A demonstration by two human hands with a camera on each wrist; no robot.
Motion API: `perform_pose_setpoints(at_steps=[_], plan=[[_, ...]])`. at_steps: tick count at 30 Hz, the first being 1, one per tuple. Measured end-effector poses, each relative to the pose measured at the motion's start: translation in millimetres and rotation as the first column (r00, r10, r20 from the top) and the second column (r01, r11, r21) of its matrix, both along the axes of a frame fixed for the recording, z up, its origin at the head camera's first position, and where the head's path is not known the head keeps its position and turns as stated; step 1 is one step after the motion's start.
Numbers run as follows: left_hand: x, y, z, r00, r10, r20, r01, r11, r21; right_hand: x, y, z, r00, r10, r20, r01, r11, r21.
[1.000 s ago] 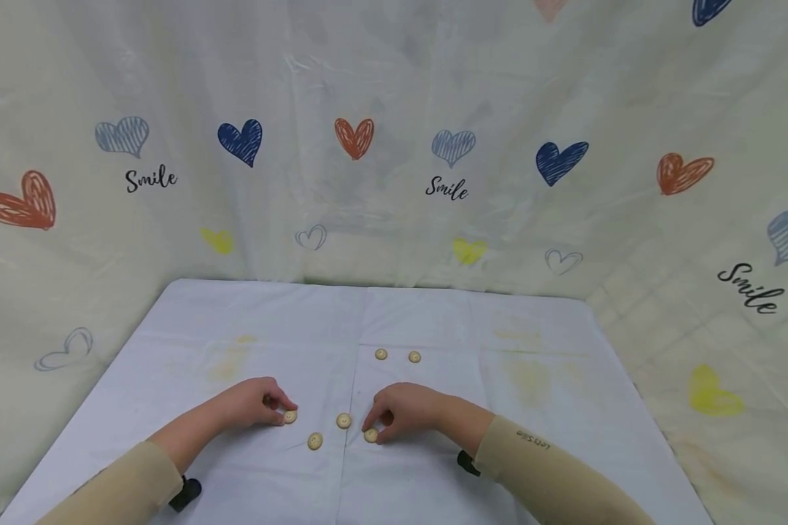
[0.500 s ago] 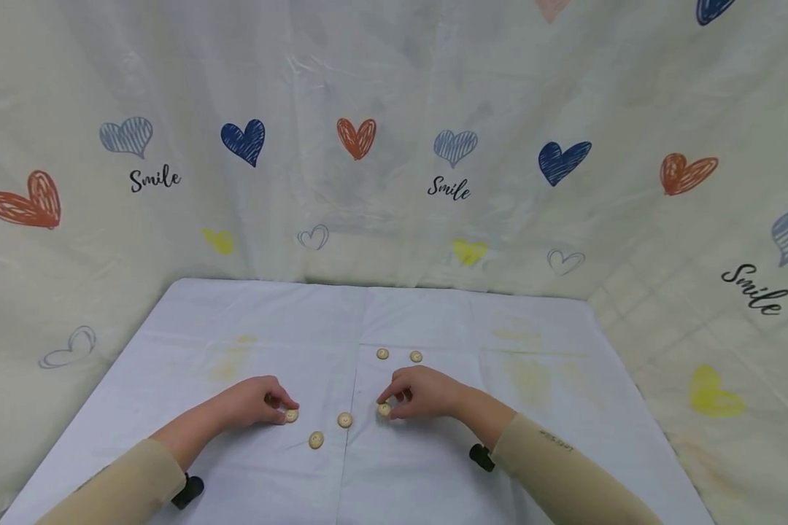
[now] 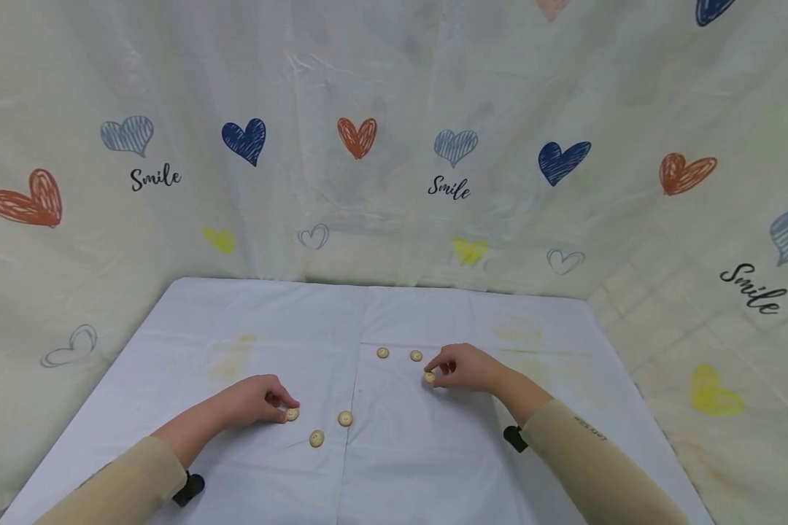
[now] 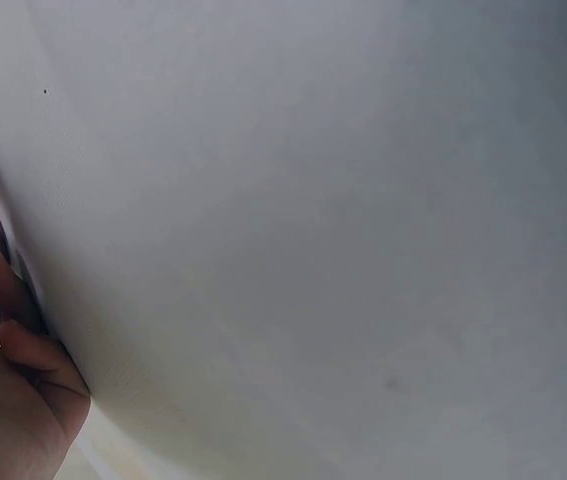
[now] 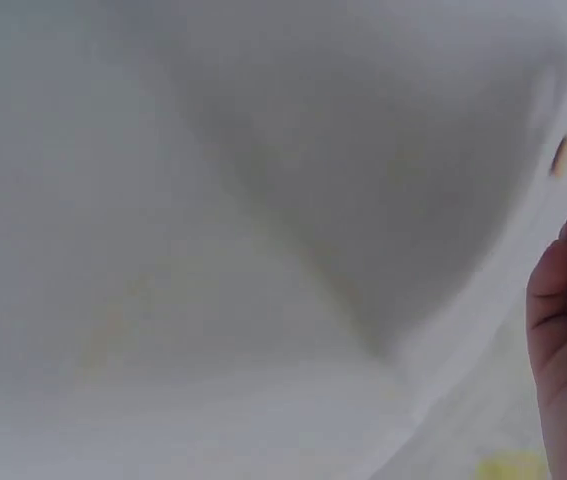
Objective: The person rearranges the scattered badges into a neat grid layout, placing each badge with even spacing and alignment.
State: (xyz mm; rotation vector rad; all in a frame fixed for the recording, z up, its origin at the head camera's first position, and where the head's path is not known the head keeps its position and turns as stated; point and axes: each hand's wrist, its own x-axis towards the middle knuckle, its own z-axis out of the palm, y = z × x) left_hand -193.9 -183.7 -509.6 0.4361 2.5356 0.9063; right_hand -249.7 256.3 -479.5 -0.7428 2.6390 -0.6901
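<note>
Lot, near to far, on a white cloth [image 3: 420,467].

Nearest: two tan sleeves [image 3: 128,470], each with a black object at the wrist (probably a wrist camera).

Next: one loose button [image 3: 317,438], pale, round, lying flat; a second loose button [image 3: 345,418], slightly farther off, the two apart.

Left hand [image 3: 259,401]: thumb and forefinger pinching the left button [image 3: 292,414] by its edge; place unchanged over the last second.

Right hand [image 3: 462,367]: fingertips pinching the right button [image 3: 430,378]. Changed: a second ago it was beside the near loose pair; the button has since been carried outward and away, and is now near the far pair. By judgement, this sets it apart from the near pieces and leaves three on the near side.

Farthest: far-left button [image 3: 383,353] and far-right button [image 3: 416,356], side by side, apart; then a heart-printed curtain [image 3: 394,204].

Obscured: both hands cut off in the wrist views; the right button not made out there; whether either held button touches the cloth, cannot tell.
</note>
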Motion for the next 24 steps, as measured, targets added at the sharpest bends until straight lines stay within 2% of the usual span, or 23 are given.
perform_pose_setpoints(at_steps=[5, 9, 15, 24], plan=[[-0.2, 1.4, 2.8, 1.0, -0.006, -0.008, 0.006, 1.0, 0.003, -13.9, 22.3, -4.6, 0.993, -0.117, -0.002, 0.117, 0.992, 0.054], [0.2, 2.0, 2.8, 1.0, -0.003, -0.001, 0.003, 1.0, 0.008, -22.5, 31.4, -6.5, 0.984, -0.175, -0.011, 0.175, 0.98, 0.097], [-0.2, -0.4, -1.7, 1.0, -0.003, 0.007, 0.003, 1.0, 0.013, -31.6, 33.1, -10.3, 0.979, -0.203, -0.021, 0.204, 0.971, 0.123], [-1.4, -0.7, -0.8, 1.0, 0.001, 0.009, -0.001, 1.0, 0.015, -33.7, 34.6, -14.2, 0.977, -0.211, -0.016, 0.211, 0.97, 0.122]])
